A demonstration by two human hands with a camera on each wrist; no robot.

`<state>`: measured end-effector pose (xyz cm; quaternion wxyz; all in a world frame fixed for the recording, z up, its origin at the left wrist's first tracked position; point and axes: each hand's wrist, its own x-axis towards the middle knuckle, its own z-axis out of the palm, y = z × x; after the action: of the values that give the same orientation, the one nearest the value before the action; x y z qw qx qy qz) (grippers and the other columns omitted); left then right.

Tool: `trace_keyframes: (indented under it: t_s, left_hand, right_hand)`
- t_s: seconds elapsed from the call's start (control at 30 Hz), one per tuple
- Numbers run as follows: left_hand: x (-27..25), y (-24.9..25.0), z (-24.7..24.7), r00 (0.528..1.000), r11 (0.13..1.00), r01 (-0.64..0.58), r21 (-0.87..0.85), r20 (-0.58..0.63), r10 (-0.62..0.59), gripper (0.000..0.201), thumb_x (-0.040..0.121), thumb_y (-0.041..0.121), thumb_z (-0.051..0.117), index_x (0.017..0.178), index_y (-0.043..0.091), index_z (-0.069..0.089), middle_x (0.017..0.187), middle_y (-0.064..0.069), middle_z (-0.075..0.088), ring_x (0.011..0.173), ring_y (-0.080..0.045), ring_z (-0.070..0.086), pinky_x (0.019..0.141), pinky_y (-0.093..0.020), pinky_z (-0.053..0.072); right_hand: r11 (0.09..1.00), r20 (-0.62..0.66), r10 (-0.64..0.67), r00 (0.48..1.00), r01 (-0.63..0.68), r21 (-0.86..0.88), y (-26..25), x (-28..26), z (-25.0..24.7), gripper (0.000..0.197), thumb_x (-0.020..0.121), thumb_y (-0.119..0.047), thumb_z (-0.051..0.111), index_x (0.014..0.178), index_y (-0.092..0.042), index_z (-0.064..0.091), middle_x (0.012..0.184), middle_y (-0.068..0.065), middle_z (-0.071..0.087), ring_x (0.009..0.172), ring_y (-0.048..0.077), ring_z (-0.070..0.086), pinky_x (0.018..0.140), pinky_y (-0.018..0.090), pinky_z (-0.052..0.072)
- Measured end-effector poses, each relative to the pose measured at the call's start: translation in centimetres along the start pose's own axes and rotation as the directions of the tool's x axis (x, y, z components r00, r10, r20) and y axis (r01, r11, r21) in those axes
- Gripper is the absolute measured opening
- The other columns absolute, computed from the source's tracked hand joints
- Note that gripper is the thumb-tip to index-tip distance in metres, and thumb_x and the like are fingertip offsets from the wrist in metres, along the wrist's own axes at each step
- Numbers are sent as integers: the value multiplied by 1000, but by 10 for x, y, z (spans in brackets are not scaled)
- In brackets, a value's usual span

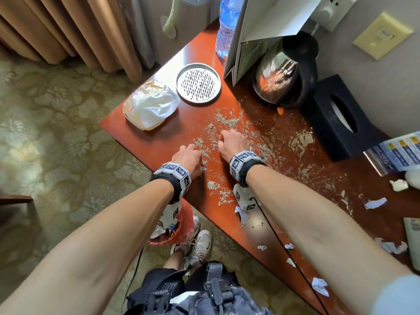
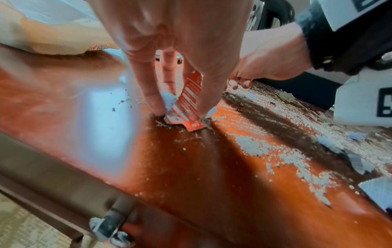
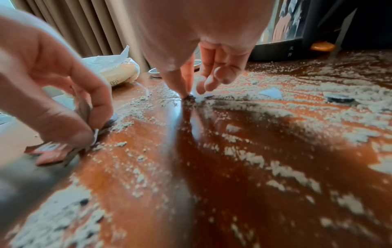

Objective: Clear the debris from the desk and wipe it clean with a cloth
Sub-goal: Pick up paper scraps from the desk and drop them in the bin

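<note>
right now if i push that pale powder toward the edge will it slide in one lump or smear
Probably smear: the powder lies in thin streaks and loose grains across the desk. It looks light, so some may scatter. The left hand holding the red wrapper edge-down suggests scraping works better.

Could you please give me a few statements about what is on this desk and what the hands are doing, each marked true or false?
1. The left hand pinches a torn red wrapper against the desk. True.
2. The right hand wipes the desk with a cloth. False: no cloth shows; its fingertips pick at a small scrap among the crumbs.
3. The round metal tray lies beside a plastic bag. True.
4. The desk is already clean. False: crumbs and torn paper scraps lie scattered across it.
5. The black tissue box stands left of the plastic bag. False: it stands far to the right, near the kettle.
</note>
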<state>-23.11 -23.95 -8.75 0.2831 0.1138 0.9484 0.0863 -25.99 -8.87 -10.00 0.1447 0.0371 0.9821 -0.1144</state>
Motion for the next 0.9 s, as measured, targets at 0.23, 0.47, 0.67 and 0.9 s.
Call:
trace_keyframes:
  t_s: [0.23,0.47,0.67,0.9]
  left_hand:
    - [0,7,5,998,997,-57,47,30,56,23,92,21,57,112,11,60,115,-8,55,109,-27,49,84,-39,49]
    - [-3,7,10,991,992,-127,14,37,127,27,89,8,48,113,15,56,117,-8,56,112,-28,49,89,-40,48]
    - [-2,6,2,983,984,-178,-7,-49,177,23,88,9,52,107,11,65,109,-10,60,106,-30,56,82,-36,49]
    - [-1,25,-15,969,971,-239,10,-55,240,20,93,9,52,96,15,71,98,-7,71,90,-27,66,78,-31,53]
  right_hand:
    - [993,-14,-23,1000,24,120,1,-20,-7,15,99,-24,49,102,-11,57,94,7,65,81,24,52,73,30,37]
    - [975,-7,17,1000,-15,220,17,-39,-16,19,97,-16,48,110,-11,62,101,9,67,85,23,53,76,30,40]
    - [941,41,145,989,-151,304,32,-59,-18,31,94,-12,47,117,-16,67,105,12,70,97,31,62,86,38,52]
    - [850,67,331,941,-328,412,48,-85,-30,21,89,-8,46,92,-9,66,103,14,67,97,31,57,81,32,45]
